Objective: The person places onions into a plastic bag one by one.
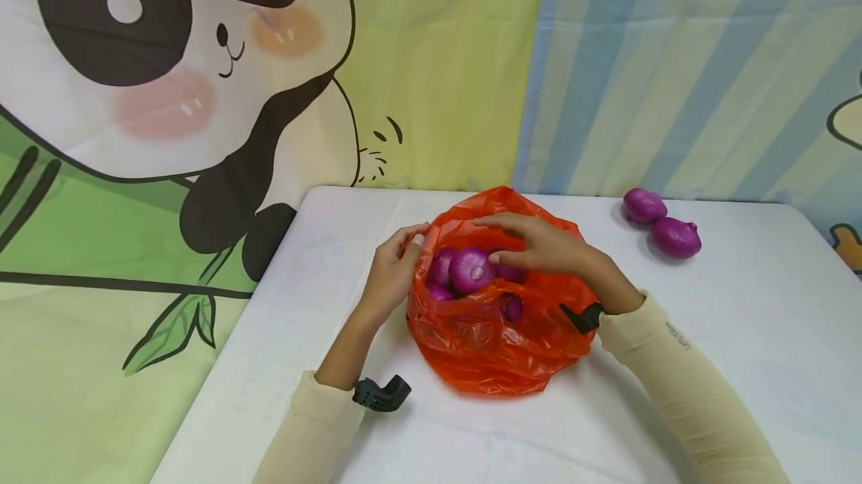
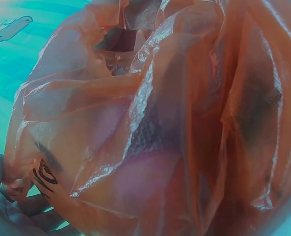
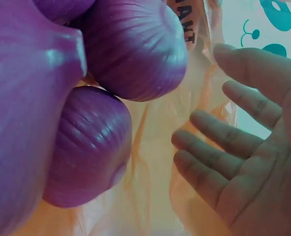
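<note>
A red plastic bag stands with its mouth spread, and several purple onions lie inside. My left hand pinches the bag's left rim between thumb and fingers; in the left wrist view the crinkled film of the bag covers most of the picture. Over the right part of the opening reaches my right hand, its fingers apart and holding nothing. Close up in the right wrist view, the right hand is beside the onions, with a gap between its fingertips and them.
Two more onions, one behind the other, lie at the back right of the white table. A curtain with a panda print hangs behind and to the left. Each wrist wears a black band mount.
</note>
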Available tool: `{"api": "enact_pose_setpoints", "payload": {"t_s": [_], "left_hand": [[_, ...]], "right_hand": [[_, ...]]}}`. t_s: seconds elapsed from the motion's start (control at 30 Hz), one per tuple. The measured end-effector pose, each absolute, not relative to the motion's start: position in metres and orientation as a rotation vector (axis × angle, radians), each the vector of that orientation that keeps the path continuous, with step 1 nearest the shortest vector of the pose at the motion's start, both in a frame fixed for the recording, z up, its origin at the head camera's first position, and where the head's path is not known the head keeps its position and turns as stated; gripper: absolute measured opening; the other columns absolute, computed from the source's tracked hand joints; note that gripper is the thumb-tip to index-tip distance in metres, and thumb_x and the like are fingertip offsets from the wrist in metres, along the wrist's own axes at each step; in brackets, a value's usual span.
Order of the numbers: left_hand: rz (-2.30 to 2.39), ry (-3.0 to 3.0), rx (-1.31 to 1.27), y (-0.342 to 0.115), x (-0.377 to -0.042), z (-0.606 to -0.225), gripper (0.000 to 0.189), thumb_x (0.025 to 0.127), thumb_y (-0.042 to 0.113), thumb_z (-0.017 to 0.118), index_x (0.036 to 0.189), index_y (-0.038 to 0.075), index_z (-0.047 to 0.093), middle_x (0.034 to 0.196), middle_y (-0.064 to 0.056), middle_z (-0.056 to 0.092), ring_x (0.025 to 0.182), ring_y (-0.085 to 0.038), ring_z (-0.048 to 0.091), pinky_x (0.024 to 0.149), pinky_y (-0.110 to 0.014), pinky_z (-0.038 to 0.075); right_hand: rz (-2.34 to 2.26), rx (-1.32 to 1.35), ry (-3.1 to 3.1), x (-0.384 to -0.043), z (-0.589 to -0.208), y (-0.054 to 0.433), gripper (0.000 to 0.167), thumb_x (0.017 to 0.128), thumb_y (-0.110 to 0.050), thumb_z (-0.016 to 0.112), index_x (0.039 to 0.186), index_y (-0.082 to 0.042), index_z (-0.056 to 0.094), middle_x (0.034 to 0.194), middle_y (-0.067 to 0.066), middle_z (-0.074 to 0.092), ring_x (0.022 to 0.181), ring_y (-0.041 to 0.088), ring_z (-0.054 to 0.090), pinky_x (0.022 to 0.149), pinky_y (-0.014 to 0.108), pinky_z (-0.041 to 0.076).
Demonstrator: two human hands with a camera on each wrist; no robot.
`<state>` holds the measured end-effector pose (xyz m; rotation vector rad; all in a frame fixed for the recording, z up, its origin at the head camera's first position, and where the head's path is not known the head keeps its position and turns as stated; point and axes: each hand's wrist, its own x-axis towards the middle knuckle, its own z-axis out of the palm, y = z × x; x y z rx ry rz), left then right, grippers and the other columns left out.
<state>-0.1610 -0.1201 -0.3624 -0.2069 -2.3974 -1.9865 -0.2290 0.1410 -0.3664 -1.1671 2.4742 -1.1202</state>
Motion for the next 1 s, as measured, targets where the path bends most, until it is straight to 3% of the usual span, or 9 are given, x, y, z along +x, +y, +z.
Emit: {"api": "enact_pose_setpoints", "payload": {"t_s": [0.27,0.5,0.73,0.93,1.0], "left_hand": [[-1.996,-2.361,-0.247,-0.121,-0.162,-0.361,0.035,0.105,0.012,0.04,0.133,-0.003,0.055,0.134,-0.014,0.057,0.118,-0.024,0.057,0.096,-0.031,0.048],[-1.98,-2.373,-0.232,-0.121,-0.163,-0.363,0.035,0.106,0.013,0.037,0.132,-0.002,0.055,0.133,-0.013,0.057,0.118,-0.023,0.056,0.096,-0.031,0.048],[-1.959,-2.392,-0.213,-0.119,-0.161,-0.364,0.035,0.106,0.013,0.037,0.132,-0.002,0.056,0.133,-0.013,0.057,0.119,-0.023,0.056,0.098,-0.032,0.047],[-1.965,-2.388,-0.215,-0.121,-0.16,-0.364,0.035,0.106,0.012,0.037,0.131,-0.004,0.055,0.131,-0.016,0.058,0.117,-0.025,0.057,0.097,-0.033,0.047],[-1.966,-2.386,-0.221,-0.122,-0.16,-0.364,0.035,0.106,0.012,0.037,0.131,-0.005,0.055,0.131,-0.016,0.058,0.117,-0.026,0.057,0.097,-0.033,0.047]], "right_hand": [[-1.288,-1.156,2.434,-0.224,-0.364,0.155,0.042,0.095,-0.012,0.064,0.135,-0.003,0.055,0.13,0.009,0.061,0.119,0.032,0.057,0.098,0.049,0.046],[-1.404,-1.104,2.535,-0.219,-0.364,0.177,0.039,0.096,-0.008,0.061,0.134,-0.005,0.057,0.131,0.013,0.059,0.122,0.034,0.054,0.099,0.046,0.045],[-1.56,-0.982,2.707,-0.218,-0.364,0.202,0.04,0.095,-0.005,0.062,0.134,-0.004,0.057,0.131,0.012,0.058,0.123,0.033,0.052,0.099,0.024,0.042],[-1.508,-0.867,2.828,-0.218,-0.373,0.228,0.043,0.094,-0.006,0.063,0.137,-0.007,0.055,0.134,0.012,0.057,0.129,0.026,0.046,0.108,0.038,0.034],[-1.535,-0.808,2.825,-0.219,-0.379,0.236,0.044,0.095,-0.006,0.062,0.138,-0.005,0.053,0.135,0.015,0.055,0.129,0.027,0.046,0.106,0.036,0.037]]}}
